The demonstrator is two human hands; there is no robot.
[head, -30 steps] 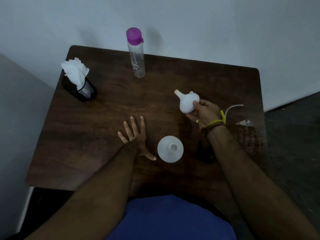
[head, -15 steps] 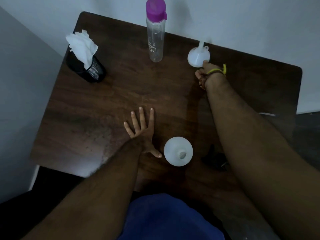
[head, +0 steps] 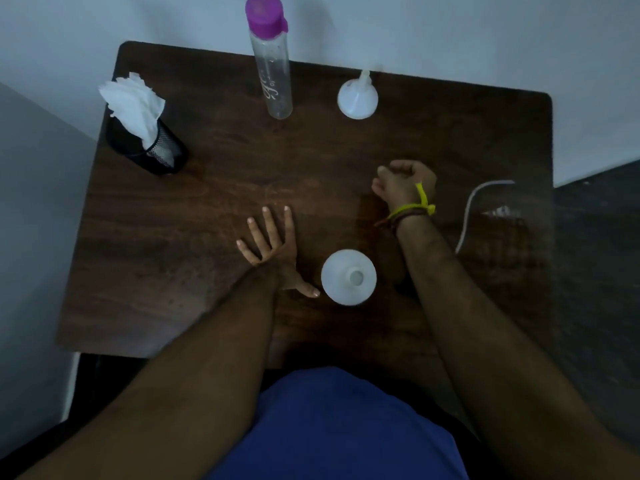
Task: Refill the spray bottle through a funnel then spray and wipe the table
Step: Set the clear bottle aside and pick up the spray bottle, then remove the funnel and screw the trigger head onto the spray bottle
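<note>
The white spray bottle (head: 348,277) stands open-necked near the front of the dark wooden table (head: 214,188). A white funnel (head: 357,98) rests upside down, spout up, at the back edge. To its left stands a clear water bottle (head: 272,64) with a purple cap. My left hand (head: 270,247) lies flat on the table, thumb tip close to the spray bottle. My right hand (head: 403,183) hovers mid-table with its fingers curled and holds nothing. A white tube (head: 467,216) curves along the table's right side.
A black mesh holder (head: 156,150) stuffed with white tissues (head: 133,105) stands at the back left. A dark object (head: 403,289) shows only partly from under my right forearm. A pale wall runs behind the table, and dark floor lies to the right.
My right hand carried the funnel to the back edge, set it down upside down, let go and drew back to mid-table. The left hand stayed flat.
</note>
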